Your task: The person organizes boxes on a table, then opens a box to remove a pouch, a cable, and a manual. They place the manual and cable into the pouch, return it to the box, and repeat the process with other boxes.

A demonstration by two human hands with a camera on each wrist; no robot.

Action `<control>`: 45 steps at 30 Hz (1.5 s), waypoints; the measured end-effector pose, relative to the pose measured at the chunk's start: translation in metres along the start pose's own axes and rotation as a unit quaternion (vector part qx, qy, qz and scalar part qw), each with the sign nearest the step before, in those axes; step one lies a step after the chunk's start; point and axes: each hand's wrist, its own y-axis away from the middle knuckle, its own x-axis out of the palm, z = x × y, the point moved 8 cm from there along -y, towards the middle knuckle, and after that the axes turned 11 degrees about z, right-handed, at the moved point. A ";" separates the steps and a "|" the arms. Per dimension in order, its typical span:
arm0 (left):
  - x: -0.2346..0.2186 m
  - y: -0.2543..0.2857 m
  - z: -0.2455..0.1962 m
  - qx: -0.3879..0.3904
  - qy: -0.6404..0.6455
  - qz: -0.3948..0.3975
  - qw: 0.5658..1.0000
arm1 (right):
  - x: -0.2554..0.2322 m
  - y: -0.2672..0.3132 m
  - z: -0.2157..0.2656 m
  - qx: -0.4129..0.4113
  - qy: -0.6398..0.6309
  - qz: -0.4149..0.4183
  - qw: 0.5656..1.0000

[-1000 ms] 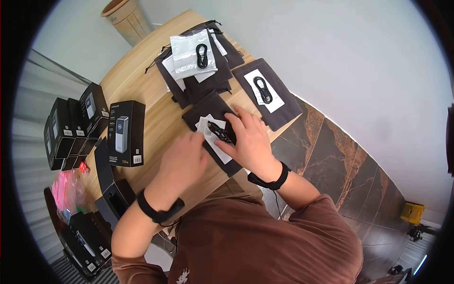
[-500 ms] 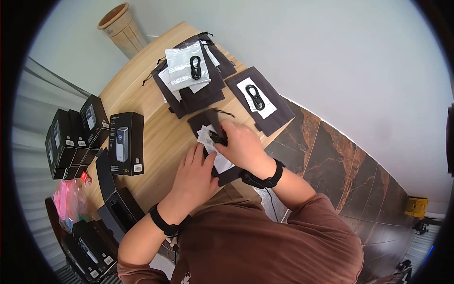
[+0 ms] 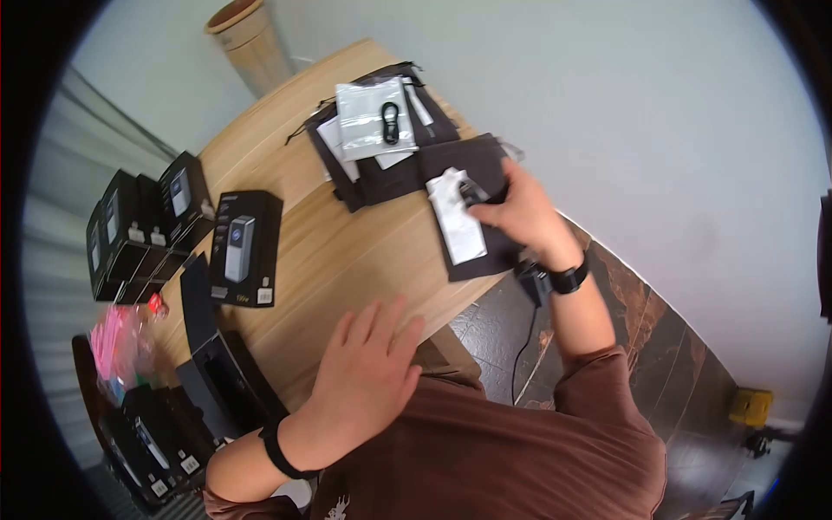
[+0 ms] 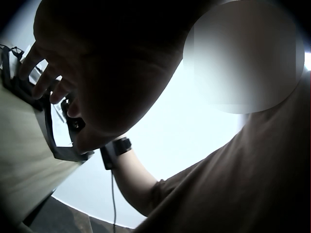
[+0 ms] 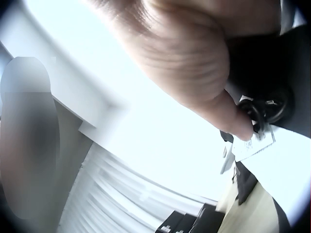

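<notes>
My right hand [image 3: 530, 217] grips a dark drawstring pouch [image 3: 472, 154] at the table's right edge, over the place of another pouch. On its top lie white papers [image 3: 459, 227] and a coiled black cable [image 3: 470, 192]. In the right wrist view, the thumb presses beside the coiled cable [image 5: 265, 110]; the other fingers are mostly hidden. My left hand [image 3: 364, 373] hovers near the table's front edge with fingers spread, holding nothing. Farther back is a pile of dark pouches [image 3: 373, 184], topped by a clear plastic bag [image 3: 357, 117] and another coiled black cable [image 3: 390, 123].
A black product box [image 3: 247, 247] stands on the wooden table [image 3: 347, 260], with several more boxes [image 3: 117, 234] to its left. Nearer me sit an opened black box [image 3: 227, 373] and a plastic bag with pink contents [image 3: 120, 347]. A clay pot [image 3: 251, 48] stands beyond the table.
My right hand has carried the pouch, papers and cable from the table's front to the right, over the other pouch. The left hand has lifted off the pouch and drawn back.
</notes>
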 end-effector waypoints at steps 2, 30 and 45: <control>-0.019 0.023 -0.004 0.027 0.056 -0.029 0.998 | -0.013 -0.012 -0.001 -0.021 0.034 -0.009 0.999; 0.078 0.332 0.116 -0.182 0.230 -0.488 0.822 | 0.282 0.075 0.143 -0.165 -0.032 0.286 0.943; 0.201 0.351 0.164 -0.232 0.372 -0.504 0.744 | 0.363 0.047 0.175 -0.141 -0.173 0.305 0.926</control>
